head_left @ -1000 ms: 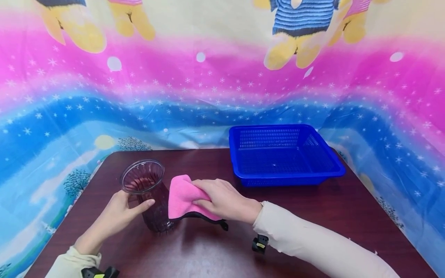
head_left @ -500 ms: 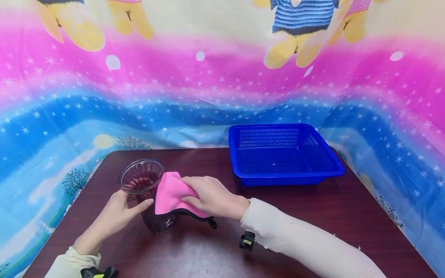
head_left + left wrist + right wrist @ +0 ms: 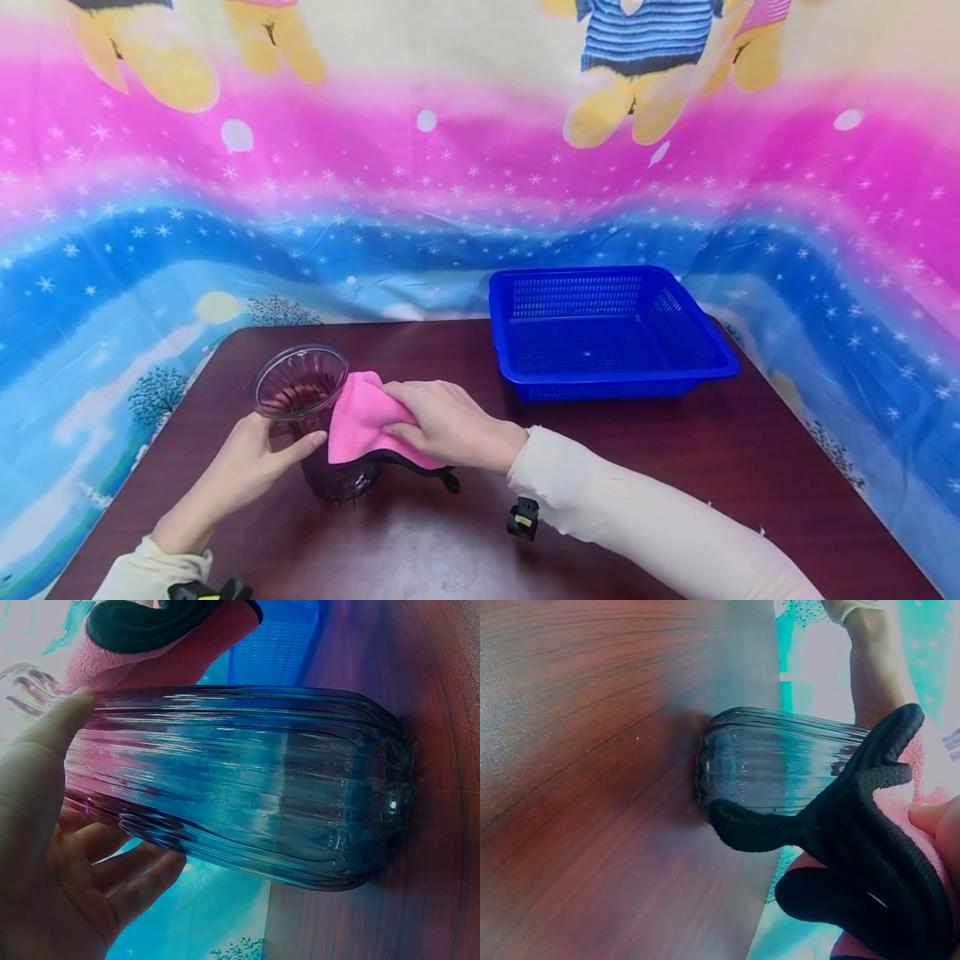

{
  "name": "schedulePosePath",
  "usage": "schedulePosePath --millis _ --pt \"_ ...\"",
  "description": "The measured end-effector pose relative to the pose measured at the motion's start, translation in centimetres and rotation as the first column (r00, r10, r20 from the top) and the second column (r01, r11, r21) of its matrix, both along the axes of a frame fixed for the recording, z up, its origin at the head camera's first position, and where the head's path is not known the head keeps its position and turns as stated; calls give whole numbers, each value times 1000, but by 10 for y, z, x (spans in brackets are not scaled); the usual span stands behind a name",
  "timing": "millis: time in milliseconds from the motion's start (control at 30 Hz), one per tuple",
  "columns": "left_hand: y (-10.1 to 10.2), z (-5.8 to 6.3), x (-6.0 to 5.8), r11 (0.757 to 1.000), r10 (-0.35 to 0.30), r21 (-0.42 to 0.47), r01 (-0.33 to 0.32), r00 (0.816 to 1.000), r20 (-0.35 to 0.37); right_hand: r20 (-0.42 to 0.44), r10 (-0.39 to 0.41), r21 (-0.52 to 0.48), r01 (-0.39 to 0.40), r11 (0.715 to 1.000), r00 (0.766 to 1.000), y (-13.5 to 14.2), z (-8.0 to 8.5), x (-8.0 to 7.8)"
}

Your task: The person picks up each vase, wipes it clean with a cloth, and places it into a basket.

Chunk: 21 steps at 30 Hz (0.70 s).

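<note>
A ribbed, clear glass vase [image 3: 341, 479] with a flared rim stands on the table at the left, leaning slightly in the head view. My left hand [image 3: 238, 467] grips it below the rim, thumb on the near side and fingers around the far side, as the left wrist view of the vase [image 3: 247, 787] shows. My right hand [image 3: 450, 429] holds a bunched pink cloth [image 3: 365, 421] with a black edge against the vase's right side. Black folds of the cloth [image 3: 855, 840] hang in front of the vase [image 3: 742, 761] in the right wrist view.
A blue plastic basket [image 3: 615, 377] with perforated walls stands at the back right of the dark wooden table [image 3: 450, 542]. Behind the table hangs a printed curtain [image 3: 420, 183] in pink and blue. Each wrist carries a small black camera mount [image 3: 522, 518].
My right hand has moved left with the cloth, which now lies against the vase and overlaps its side. The left hand keeps its grip on the vase; the view has shifted slightly.
</note>
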<state>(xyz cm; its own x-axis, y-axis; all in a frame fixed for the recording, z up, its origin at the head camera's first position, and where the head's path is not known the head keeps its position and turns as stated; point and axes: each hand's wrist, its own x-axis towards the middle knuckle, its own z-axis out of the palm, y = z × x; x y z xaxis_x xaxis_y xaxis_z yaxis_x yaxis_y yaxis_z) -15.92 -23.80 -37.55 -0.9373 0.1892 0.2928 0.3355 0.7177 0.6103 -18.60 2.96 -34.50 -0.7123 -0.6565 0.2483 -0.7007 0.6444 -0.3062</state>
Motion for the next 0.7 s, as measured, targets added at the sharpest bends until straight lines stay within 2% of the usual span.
schedulePosePath --millis 200,700 --pt "-1 0 0 1000 5 -8 -5 1000 -18 -2 -1 11 1 1000 1000 -3 -2 -2" --pt "1 2 1 1000 -6 21 6 1000 21 8 -10 39 9 999 1000 -3 -10 -1"
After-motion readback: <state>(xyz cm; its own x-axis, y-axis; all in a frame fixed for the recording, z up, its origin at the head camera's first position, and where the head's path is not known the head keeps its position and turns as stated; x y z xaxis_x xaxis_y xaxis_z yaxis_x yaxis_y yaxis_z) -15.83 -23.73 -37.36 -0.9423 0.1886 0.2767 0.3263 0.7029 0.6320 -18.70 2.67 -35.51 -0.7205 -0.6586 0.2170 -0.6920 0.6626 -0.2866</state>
